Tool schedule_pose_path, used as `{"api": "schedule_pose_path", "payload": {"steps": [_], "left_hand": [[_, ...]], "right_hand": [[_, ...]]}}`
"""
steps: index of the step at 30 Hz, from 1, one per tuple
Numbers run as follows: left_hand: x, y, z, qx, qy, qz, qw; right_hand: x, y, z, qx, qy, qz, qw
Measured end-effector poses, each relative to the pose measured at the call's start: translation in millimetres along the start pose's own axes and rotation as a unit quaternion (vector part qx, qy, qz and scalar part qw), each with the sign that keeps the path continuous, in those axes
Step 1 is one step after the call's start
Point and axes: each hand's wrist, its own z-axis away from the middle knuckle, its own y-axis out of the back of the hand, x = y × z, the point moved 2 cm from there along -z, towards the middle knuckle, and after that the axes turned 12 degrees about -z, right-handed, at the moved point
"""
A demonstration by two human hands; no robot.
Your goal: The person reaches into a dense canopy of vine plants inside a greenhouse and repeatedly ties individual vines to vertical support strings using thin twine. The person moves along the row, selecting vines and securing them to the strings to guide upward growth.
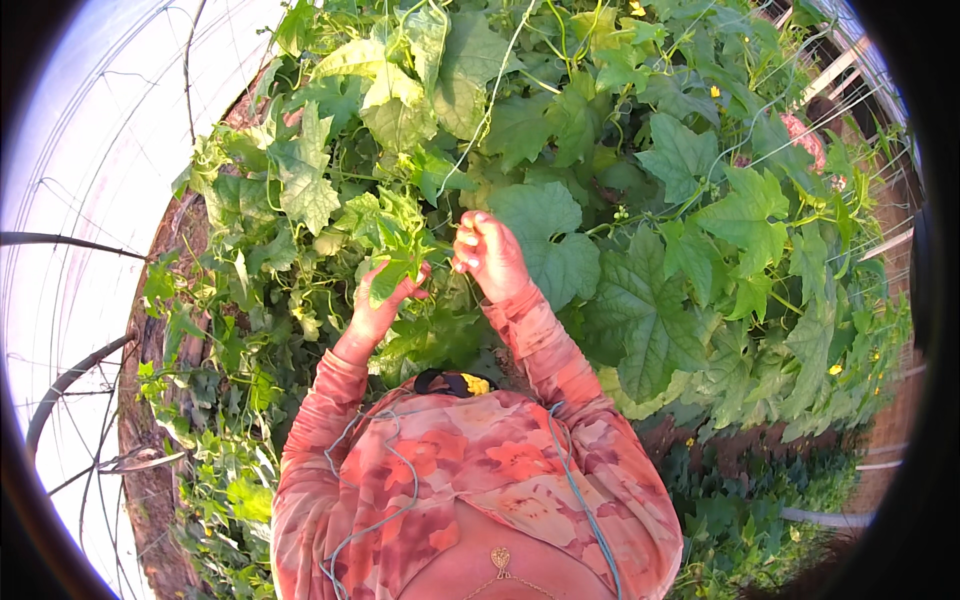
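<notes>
Among climbing vines with large lobed leaves, my left hand is raised at a leafy vine shoot, whose leaves cover part of the fingers. Just to the right, my right hand is lifted with its fingers curled and the fingertips towards the shoot; whether a thin stem or string lies between them is too small to tell. A pale string runs from the top down to a point just above my right hand. A broad green leaf spreads directly beside my right hand.
Dense foliage with small yellow flowers surrounds both hands. Translucent plastic sheeting with dark curved poles stands at the left. Thin strings cross the upper right. Another row of plants grows at the lower right, past a strip of bare soil.
</notes>
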Motion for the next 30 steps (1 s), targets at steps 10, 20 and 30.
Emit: {"api": "schedule_pose_path", "payload": {"steps": [10, 20, 30], "left_hand": [[8.0, 3.8, 5.0, 0.008, 0.017, 0.016, 1.000], [-1.7, 6.1, -33.2, 0.072, 0.019, -0.040, 0.996], [-21.6, -31.5, -49.1, -0.070, -0.044, -0.038, 0.996]], "right_hand": [[-29.6, -32.3, -83.6, -0.124, 0.193, 0.388, 0.893], [30.3, 82.6, 4.4, -0.162, -0.092, -0.251, 0.950], [53.1, 114.6, 1.9, -0.008, -0.020, 0.340, 0.940]]}}
